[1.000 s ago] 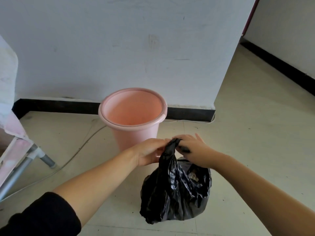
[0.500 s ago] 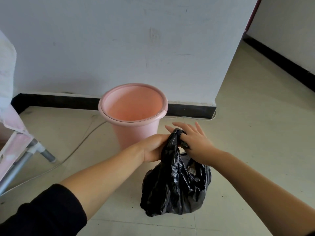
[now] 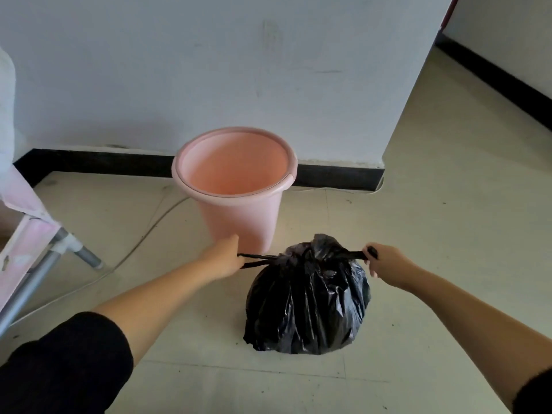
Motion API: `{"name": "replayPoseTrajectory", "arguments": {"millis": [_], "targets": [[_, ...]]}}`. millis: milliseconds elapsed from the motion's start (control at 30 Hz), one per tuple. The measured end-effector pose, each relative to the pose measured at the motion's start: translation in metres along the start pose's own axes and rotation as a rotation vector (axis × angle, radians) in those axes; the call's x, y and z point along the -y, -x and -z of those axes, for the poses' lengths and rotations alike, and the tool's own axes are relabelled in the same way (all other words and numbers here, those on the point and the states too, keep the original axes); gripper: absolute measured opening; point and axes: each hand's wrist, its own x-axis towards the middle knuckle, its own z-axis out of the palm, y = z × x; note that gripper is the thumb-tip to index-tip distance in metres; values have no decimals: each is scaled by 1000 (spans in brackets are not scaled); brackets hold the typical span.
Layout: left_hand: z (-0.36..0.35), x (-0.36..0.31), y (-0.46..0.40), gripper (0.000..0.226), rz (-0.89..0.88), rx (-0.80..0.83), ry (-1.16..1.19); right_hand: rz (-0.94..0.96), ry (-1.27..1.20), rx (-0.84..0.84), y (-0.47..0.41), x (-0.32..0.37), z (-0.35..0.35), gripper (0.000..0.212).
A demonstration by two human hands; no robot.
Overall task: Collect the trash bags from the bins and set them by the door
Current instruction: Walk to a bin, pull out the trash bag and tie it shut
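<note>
A full black trash bag (image 3: 307, 300) sits on the floor in front of a pink bin (image 3: 236, 186), which stands with nothing in it against the wall. My left hand (image 3: 224, 259) grips one twisted end of the bag's top, pulled out to the left. My right hand (image 3: 385, 264) grips the other end, pulled out to the right. A knot is bunched at the bag's top between the two hands.
A pink cloth-covered frame on metal legs (image 3: 33, 249) stands at the left. A pale cable (image 3: 143, 237) runs across the floor behind the bin. The wall corner (image 3: 397, 115) opens onto a passage at the right.
Both hands were together at the bag's neck. They have now moved apart sideways, drawing the two ends taut, and the bag sits lower and wider on the floor.
</note>
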Motion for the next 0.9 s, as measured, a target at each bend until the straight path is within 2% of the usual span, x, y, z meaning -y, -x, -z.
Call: {"name": "replayPoseTrajectory", "arguments": {"millis": [67,200,400,467,500,567,633,700,767,833,900], "targets": [[-8,17,1,18,32,46,-135,-91,224,160,1,-22,-11,33],[-20,42,1,24,73,93,-270,-144,449,233,3,-51,-25,36],[-21,64,-2,30,147,113,-300,-183,358,295,5,-56,-31,38],[-15,63,-2,25,153,82,-331,-194,255,274,3,-54,-30,38],[-11,59,-2,21,144,62,-357,-201,118,229,2,-53,-28,38],[-3,45,-1,18,96,24,-384,-192,-210,42,-1,-43,-23,35],[6,18,2,22,-28,-31,-314,-123,-442,-180,-4,-19,-15,28],[18,-19,7,19,-245,-129,-134,-40,-615,-291,-5,14,-6,25],[33,-59,19,16,-445,-184,129,10,-804,-284,-2,48,3,24],[44,-90,30,20,-503,-143,347,23,-915,-242,3,71,9,24],[46,-107,36,26,-527,-69,405,35,-917,-205,6,82,13,28]]}}
